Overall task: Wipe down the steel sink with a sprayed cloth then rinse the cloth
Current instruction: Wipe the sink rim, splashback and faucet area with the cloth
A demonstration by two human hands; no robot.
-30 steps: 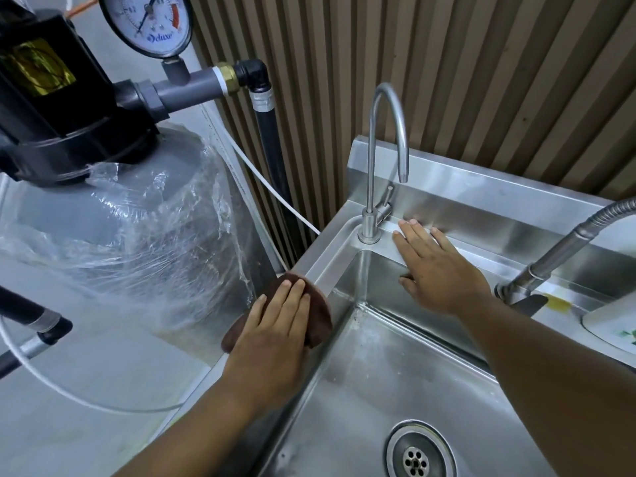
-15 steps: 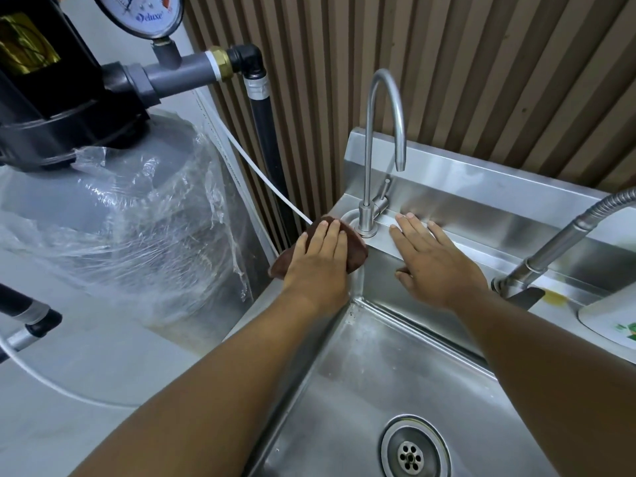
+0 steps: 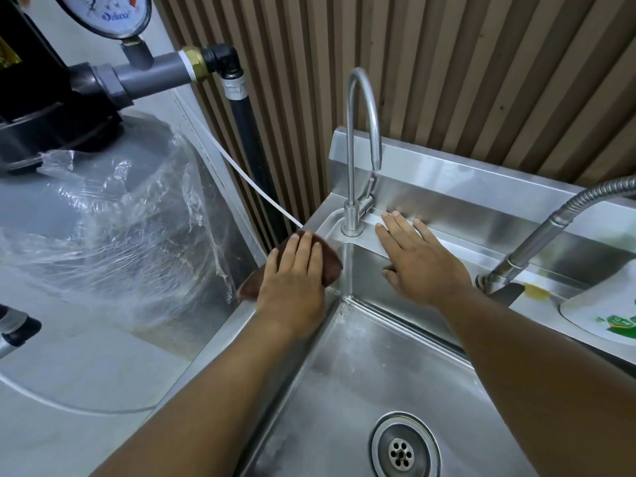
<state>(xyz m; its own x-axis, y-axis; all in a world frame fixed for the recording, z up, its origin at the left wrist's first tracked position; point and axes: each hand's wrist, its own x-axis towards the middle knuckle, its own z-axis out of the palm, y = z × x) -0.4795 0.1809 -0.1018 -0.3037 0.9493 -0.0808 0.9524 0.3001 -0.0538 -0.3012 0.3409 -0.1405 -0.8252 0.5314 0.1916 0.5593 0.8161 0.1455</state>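
One steel sink (image 3: 361,356) fills the view, its basin cloudy with residue. Both hands lie flat, fingers straight. The right hand (image 3: 420,266) braces on its back ledge, and the left hand (image 3: 292,277) presses the brown cloth (image 3: 330,263) onto its left rim, near the gooseneck faucet (image 3: 350,149). I judge wiping is underway; the next move is probably to sweep round the faucet base and into the basin.

Round white-faced pressure gauge (image 3: 101,10), far left, above a grey pipe fitting (image 3: 151,72): blue script brand word "Deluxe" on the lower dial. Dial numbers cut off by the top edge; only a few black ticks and red marks show.

Black pump housing (image 3: 34,108), far left: sliver of gold-yellow label (image 3: 4,58), print unreadable.

White flat plastic item (image 3: 592,309), right ledge of the stainless steel sink (image 3: 464,197): green printed logo (image 3: 619,321), characters too small to read.
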